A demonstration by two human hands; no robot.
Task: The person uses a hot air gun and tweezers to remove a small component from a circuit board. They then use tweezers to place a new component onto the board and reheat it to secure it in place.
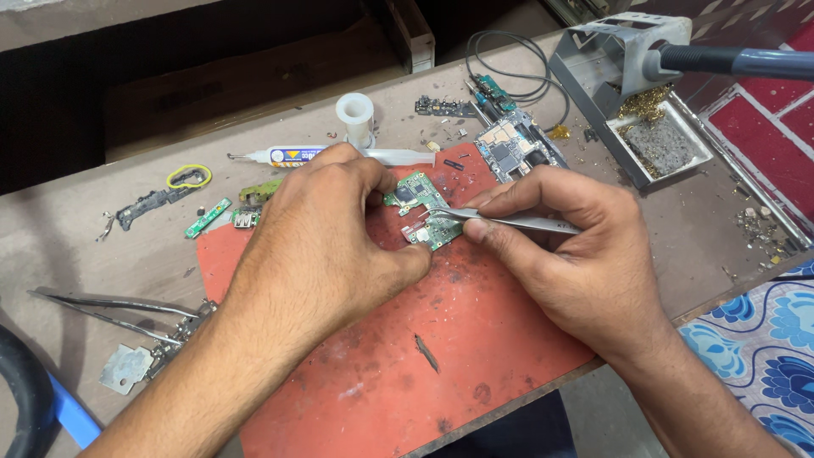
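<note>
The right hand has thumb and forefinger pressed together on steel tweezers, the other fingers curled beneath; the tweezer tips rest on the green board. The left hand bends over the board's left side, fingers curled close, the thumb pressing the mat just beside the board's lower edge; whether its fingertips pinch the board I cannot tell, since the hand hides them. The board lies on the upper part of a red mat, between the two hands. Behind the left hand lie a syringe and a white spool. A second board sits at the mat's far corner, near a soldering-iron stand at upper right. Small green parts lie left of the mat.
</note>
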